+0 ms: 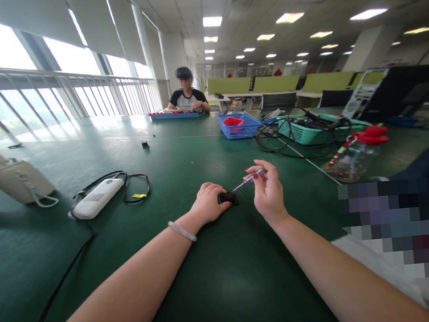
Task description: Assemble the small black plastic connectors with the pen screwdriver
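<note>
My left hand [208, 201] rests on the green table [209, 271] with its fingers curled over a small black part [228, 198], pinning it down. My right hand [267, 190] pinches a slim screwdriver with a clear handle [247, 180], tilted so its tip touches the black part. A pale bangle sits on my left wrist.
A white power bank with a black cable [96, 197] lies to the left, a beige bag [17, 179] further left. A blue basket [238, 126], a green tray of cables [311, 128] and a red-capped bottle [356, 154] stand at the right. Another person sits at the table's far end.
</note>
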{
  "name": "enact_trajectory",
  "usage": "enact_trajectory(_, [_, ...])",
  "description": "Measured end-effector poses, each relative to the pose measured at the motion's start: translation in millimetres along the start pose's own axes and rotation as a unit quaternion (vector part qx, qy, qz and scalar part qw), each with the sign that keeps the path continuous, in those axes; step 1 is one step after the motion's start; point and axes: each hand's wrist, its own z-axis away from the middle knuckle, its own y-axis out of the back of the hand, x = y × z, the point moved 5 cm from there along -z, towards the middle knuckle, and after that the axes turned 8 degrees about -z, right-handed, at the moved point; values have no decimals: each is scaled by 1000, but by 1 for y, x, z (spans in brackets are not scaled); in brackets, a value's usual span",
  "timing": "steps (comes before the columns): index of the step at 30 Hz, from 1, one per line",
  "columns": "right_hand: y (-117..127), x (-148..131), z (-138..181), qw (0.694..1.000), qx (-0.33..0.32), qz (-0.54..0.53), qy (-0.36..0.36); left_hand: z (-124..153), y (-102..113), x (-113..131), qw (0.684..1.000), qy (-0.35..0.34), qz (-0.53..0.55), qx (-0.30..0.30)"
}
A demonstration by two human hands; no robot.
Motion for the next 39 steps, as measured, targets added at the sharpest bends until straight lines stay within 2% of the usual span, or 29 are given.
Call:
enact_trajectory(8, [-1, -1, -1, 1000, -10, -3, 3, -1, 0, 0, 1000, -2, -1, -13])
enact_trajectory(15, [-3, 0, -2, 998, -40, -41, -29, -2, -1, 0, 1000, -2, -1, -22])
enact_trajectory(28, [3, 25, -9, 988, 16, -112, -100, -2, -2, 0, 1000, 2, -7, -28])
enact_trajectory(39, [9, 59, -9, 973, 56, -153, -165, -1, 0, 1, 1000, -1, -9, -19])
